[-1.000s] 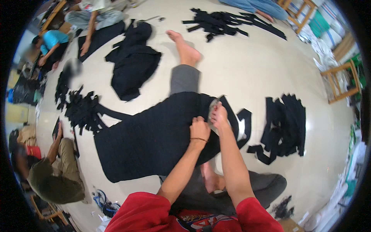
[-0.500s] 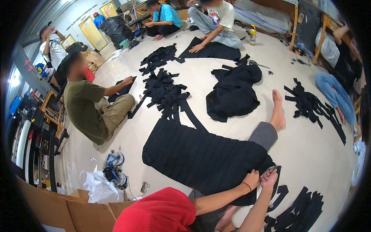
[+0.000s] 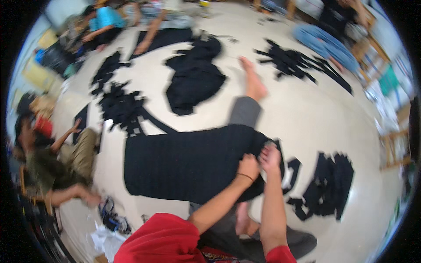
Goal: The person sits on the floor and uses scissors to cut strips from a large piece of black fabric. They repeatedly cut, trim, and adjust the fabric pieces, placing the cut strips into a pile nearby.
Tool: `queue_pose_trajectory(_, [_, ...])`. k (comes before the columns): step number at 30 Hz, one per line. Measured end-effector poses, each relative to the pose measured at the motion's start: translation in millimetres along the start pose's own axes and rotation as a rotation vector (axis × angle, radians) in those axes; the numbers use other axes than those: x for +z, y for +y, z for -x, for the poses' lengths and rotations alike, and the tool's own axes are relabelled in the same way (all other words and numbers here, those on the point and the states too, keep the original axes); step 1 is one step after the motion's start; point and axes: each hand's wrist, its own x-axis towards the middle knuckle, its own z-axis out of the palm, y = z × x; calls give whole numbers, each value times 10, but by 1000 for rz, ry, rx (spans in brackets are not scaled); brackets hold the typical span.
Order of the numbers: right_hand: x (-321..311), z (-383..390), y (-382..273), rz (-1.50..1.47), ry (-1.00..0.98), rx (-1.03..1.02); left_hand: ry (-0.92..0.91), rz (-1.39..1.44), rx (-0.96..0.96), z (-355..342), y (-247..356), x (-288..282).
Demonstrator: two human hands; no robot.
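A large black quilted fabric piece, marked by parallel seams, lies across my outstretched grey-trousered leg. My left hand is closed on the fabric near its right end. Just right of it, my right hand is closed around a small metal tool at that edge, too blurred to identify. Narrow black strips hang or lie beside my right hand, and a pile of cut strips rests farther right.
More black piles and a folded black heap lie ahead on the tiled floor. Seated co-workers surround me: olive shirt, turquoise shirt, jeans. A white bag, wooden stools and sacks line the edges.
The view swung toward the left and back. The olive-shirted person's arm now reaches down toward a blue-and-black bundle. My hands stay at the fabric's right end.
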Motion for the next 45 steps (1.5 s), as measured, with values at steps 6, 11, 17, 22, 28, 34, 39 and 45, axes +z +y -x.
queue_pose_trajectory(6, [39, 50, -77, -154, 51, 62, -71, 120, -66, -37, 52, -25])
queue_pose_trajectory(11, [28, 75, -51, -157, 46, 57, -69, 126, -50, -21, 55, -57])
queue_pose_trajectory(17, [47, 50, -31, -164, 45, 67, -34, 129, -11, -20, 33, -76])
queue_pose_trajectory(22, [54, 38, -43, -137, 50, 54, -43, 122, -16, -30, 50, -83])
queue_pose_trajectory(28, [16, 24, -35, -135, 64, 43, -68, 127, -36, -36, 78, -84])
queue_pose_trajectory(34, [32, 344, -50, 109, 100, -91, -49, 124, -65, -29, 54, -101])
queue_pose_trajectory(39, [-487, 487, 38, 841, 141, -498, -25, 52, 39, -10, 15, -99])
queue_pose_trajectory(45, [-1967, 362, -328, 1064, 581, -1056, -160, 113, 212, 81, 194, -102])
